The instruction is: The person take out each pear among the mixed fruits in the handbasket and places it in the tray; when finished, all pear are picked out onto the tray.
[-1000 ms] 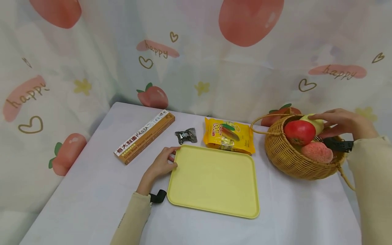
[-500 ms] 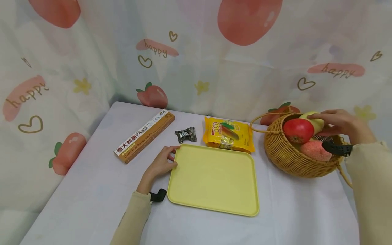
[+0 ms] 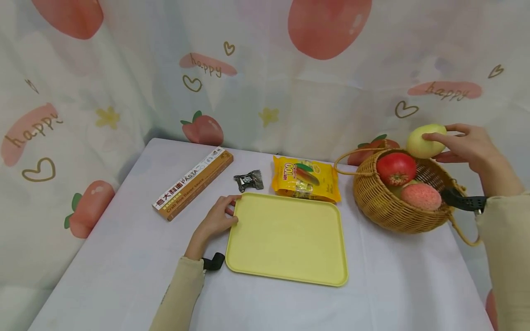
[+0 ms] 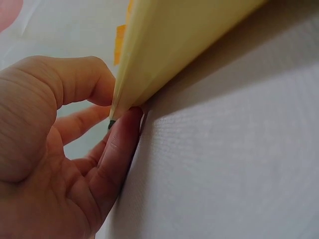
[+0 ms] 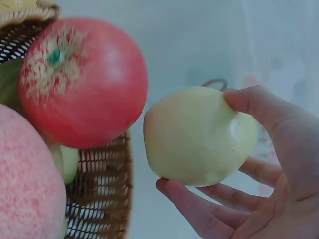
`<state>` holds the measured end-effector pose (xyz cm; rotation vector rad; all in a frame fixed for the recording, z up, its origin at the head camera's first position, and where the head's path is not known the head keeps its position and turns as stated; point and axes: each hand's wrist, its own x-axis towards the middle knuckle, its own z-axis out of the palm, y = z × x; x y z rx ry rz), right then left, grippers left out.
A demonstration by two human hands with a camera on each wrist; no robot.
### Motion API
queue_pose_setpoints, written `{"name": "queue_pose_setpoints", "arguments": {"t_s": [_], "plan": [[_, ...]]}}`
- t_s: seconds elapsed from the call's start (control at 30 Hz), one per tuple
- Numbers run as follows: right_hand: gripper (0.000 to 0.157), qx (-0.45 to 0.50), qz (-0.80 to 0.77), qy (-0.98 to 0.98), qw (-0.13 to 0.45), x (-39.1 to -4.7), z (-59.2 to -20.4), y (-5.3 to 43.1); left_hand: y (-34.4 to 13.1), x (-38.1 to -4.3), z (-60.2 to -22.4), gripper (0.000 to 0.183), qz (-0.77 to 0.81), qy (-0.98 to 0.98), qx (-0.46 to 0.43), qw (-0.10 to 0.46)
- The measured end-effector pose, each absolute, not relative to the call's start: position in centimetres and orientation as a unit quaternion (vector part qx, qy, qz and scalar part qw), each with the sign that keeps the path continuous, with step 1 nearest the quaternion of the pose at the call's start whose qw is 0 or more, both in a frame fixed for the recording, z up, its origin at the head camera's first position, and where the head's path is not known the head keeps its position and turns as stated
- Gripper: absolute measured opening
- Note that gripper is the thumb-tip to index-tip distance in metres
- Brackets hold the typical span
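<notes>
My right hand (image 3: 465, 145) grips a pale yellow-green apple (image 3: 425, 141) above the back rim of a wicker basket (image 3: 397, 218). In the right wrist view, the thumb and fingertips hold the apple (image 5: 199, 137) from opposite sides, apart from the basket. A red apple (image 3: 396, 169) and a pink speckled peach-like fruit (image 3: 421, 196) sit in the basket, with greenish fruit partly hidden beneath. My left hand (image 3: 216, 218) pinches the left edge of a yellow tray (image 3: 287, 239). The left wrist view shows the tray's edge (image 4: 149, 64) between thumb and fingers, slightly tilted off the cloth.
A long pasta box (image 3: 193, 184) lies on the white-covered table at the back left. Beside it are a small black wrapped packet (image 3: 248, 180) and a yellow mango candy bag (image 3: 306, 179), close behind the tray. The basket's handle (image 3: 345, 172) hangs out to the left.
My right hand has lifted the yellow-green apple up out of the basket. The left hand keeps its hold on the tray. The view has shifted slightly.
</notes>
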<state>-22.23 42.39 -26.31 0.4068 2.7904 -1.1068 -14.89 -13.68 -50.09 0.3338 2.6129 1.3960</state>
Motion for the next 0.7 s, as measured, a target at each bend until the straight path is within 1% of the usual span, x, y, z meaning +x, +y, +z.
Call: {"name": "queue_pose_setpoints", "arguments": {"t_s": [0.07, 0.2, 0.4, 0.5, 0.7], "plan": [[0.092, 0.126, -0.371, 0.919, 0.041, -22.1, -25.9, 41.8, -13.7, -14.9, -50.1, 0.067, 0.466, 0.874, 0.11, 0.081], [0.088, 0.098, -0.365, 0.925, 0.024, -21.3, -25.4, 40.1, -13.8, -15.0, -50.2, 0.067, 0.464, 0.876, 0.108, 0.081], [0.089, 0.052, -0.352, 0.934, 0.022, -20.0, -25.3, 36.9, -13.9, -15.0, -50.1, 0.067, 0.463, 0.876, 0.111, 0.075], [0.091, 0.04, -0.332, 0.942, 0.017, -19.2, -25.5, 35.3, -13.9, -15.0, -50.1, 0.067, 0.464, 0.875, 0.115, 0.073], [0.082, 0.008, -0.323, 0.946, 0.002, -18.0, -26.7, 32.2, -13.7, -15.0, -50.2, 0.067, 0.47, 0.873, 0.112, 0.075]]}}
